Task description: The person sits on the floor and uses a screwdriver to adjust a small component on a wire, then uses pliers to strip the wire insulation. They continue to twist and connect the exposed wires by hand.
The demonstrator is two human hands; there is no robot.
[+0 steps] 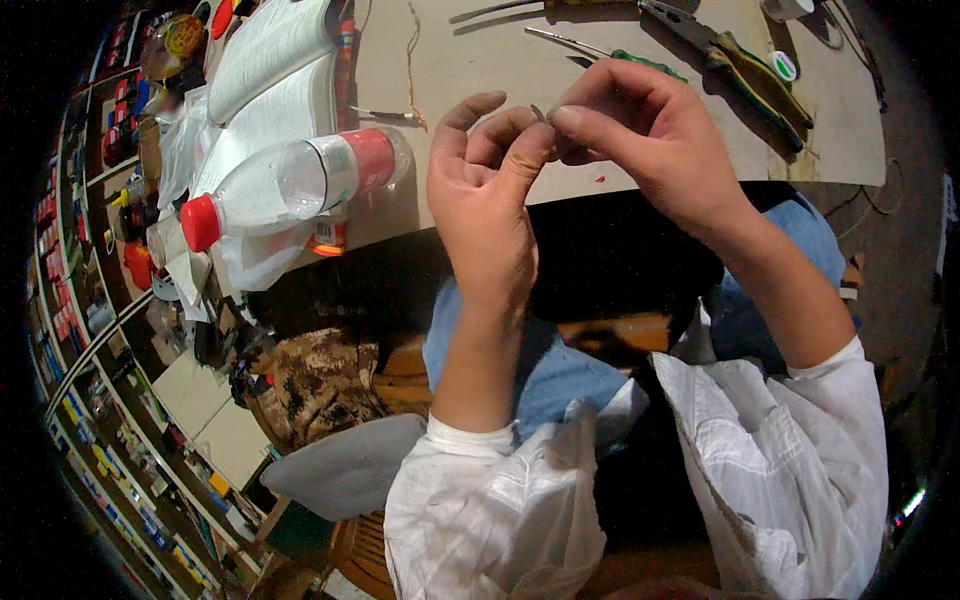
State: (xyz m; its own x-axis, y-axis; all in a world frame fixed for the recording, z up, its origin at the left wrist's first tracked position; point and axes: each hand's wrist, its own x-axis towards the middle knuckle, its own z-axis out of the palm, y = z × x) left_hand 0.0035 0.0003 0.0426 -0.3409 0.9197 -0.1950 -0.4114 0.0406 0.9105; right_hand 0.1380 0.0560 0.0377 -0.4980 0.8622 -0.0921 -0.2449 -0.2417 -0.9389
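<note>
Over the table's near edge, my left hand (483,195) and my right hand (655,135) meet fingertip to fingertip. Both are closed in a pinch. A thin, dark sliver (538,112) shows between the fingertips; it is too small to name. Just beyond my right hand lies a screwdriver (650,66) with a green handle. Farther right are pliers (745,80) with yellow and black handles. Left of my left hand, a thin copper-coloured wire (413,70) runs across the tabletop (480,65).
On the left, a clear plastic bottle (265,190) with a red cap lies on its side, near an open book (270,60). A small green and white disc (783,66) sits beside the pliers. Shelves (130,370) of goods line the left; a grey chair seat (345,465) stands below.
</note>
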